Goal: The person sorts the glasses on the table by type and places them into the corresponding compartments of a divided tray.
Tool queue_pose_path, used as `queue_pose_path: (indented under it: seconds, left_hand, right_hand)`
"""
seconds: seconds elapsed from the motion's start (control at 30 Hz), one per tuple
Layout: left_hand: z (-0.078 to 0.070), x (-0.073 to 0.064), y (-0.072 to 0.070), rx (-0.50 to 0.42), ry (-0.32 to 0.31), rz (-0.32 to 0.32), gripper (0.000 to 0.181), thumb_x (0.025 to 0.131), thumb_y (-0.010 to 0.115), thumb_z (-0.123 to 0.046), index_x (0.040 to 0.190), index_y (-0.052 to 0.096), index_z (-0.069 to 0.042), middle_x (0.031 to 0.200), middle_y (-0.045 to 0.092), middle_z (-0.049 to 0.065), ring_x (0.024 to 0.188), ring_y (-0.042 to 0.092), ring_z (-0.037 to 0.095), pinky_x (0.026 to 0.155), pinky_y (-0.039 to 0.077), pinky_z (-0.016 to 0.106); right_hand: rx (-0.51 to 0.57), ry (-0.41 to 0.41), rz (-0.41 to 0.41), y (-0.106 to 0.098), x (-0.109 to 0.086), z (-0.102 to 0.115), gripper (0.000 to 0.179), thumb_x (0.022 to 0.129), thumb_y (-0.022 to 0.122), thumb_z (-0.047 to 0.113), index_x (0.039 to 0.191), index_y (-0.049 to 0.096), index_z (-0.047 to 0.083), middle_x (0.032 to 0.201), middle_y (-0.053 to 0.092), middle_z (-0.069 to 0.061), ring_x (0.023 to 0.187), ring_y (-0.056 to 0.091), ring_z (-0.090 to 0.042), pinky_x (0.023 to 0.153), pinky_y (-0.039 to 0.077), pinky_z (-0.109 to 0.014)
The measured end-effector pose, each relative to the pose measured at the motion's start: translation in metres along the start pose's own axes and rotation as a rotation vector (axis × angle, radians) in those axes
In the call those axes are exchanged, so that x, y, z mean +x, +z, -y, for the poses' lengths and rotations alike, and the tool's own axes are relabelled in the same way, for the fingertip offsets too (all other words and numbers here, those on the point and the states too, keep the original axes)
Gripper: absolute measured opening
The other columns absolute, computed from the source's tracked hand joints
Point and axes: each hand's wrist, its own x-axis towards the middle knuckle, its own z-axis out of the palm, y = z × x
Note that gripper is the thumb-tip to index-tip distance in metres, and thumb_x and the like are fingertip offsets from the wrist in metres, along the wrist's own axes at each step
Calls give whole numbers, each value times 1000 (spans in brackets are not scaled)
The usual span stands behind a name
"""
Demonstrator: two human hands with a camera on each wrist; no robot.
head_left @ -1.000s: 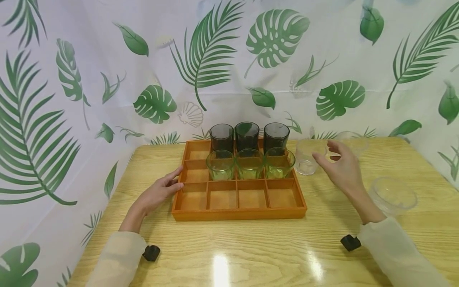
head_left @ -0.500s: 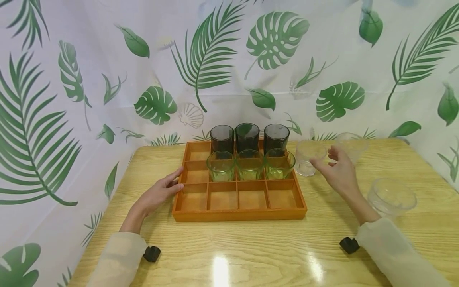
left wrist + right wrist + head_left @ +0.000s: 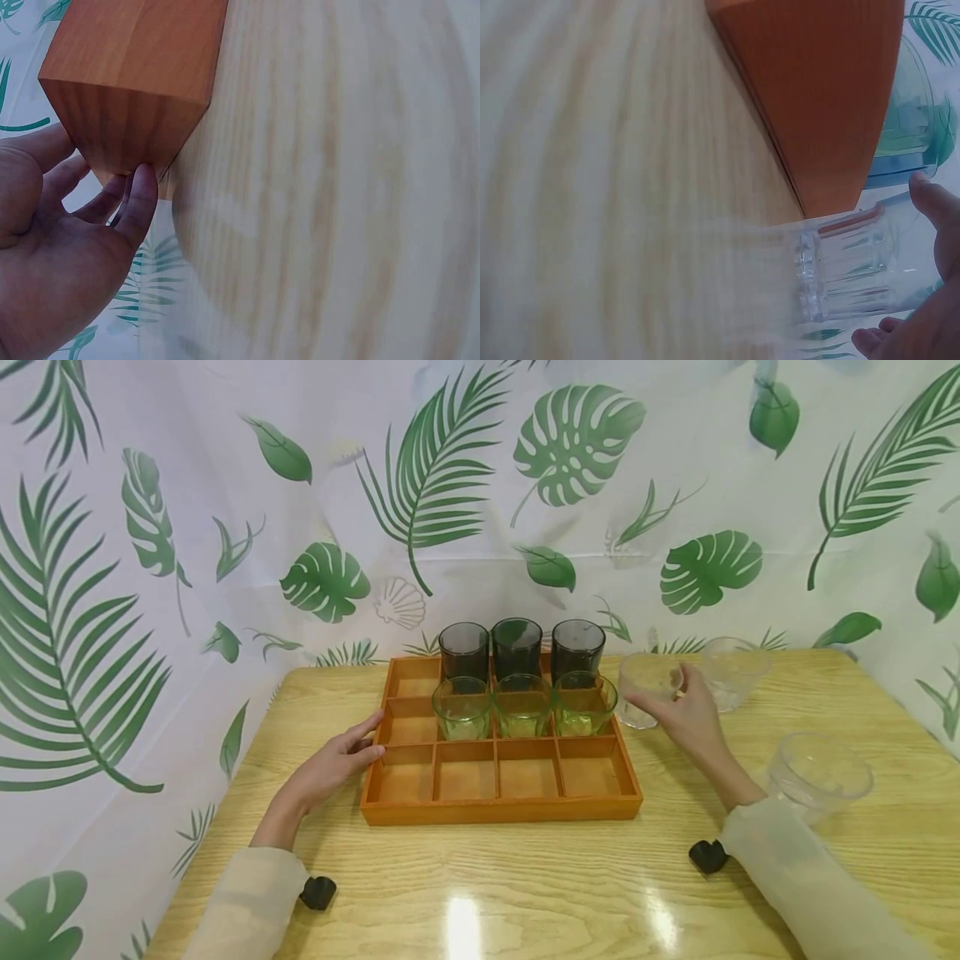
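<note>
Clear glass [image 3: 643, 677] stands within the right hand's [image 3: 692, 717] fingers, grip unclear; left hand's [image 3: 330, 767] loose fingers touch tray [image 3: 500, 812].

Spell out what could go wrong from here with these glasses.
The clear glass at the right grip stands close to the wooden tray, so lifting it might knock the tray or the rightmost green glass. Another clear glass, just right of that grip, could get nudged. The left grip touches the tray only at its left side, so a bump from the right might shift it.
</note>
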Motion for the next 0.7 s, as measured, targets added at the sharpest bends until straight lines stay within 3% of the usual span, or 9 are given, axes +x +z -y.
queue_pose_path:
  seconds: [0.07,0.13,0.27,0.7]
  left_hand:
    - [1,0,0,-5,-5,3,67,111,51,-23,168,15,-17,173,9,10,156,13,40,122,21,56]
    - [1,0,1,-5,-11,3,67,111,51,-22,168,15,-18,173,9,9,156,13,40,122,21,55]
    - [2,0,2,0,-9,1,66,111,50,-22,168,15,-17,173,9,10,155,14,40,122,21,56]
    - [0,0,2,6,-10,-6,66,112,50,-21,168,16,-18,172,11,9,155,15,40,122,22,56]
  right_hand:
    - [25,12,15,2,2,0,112,92,78,43,163,6,-5,162,23,-34,143,32,-52,110,35,-67]
    - [59,13,24,4,4,-1,113,92,79,40,164,3,-3,163,22,-33,145,31,-51,113,33,-66]
    - [135,1,43,8,8,-2,111,93,79,33,164,1,-2,164,19,-32,151,23,-46,117,28,-64]
    - [117,-15,28,12,14,-1,104,94,78,35,162,10,-5,158,33,-32,140,39,-48,112,35,-64]
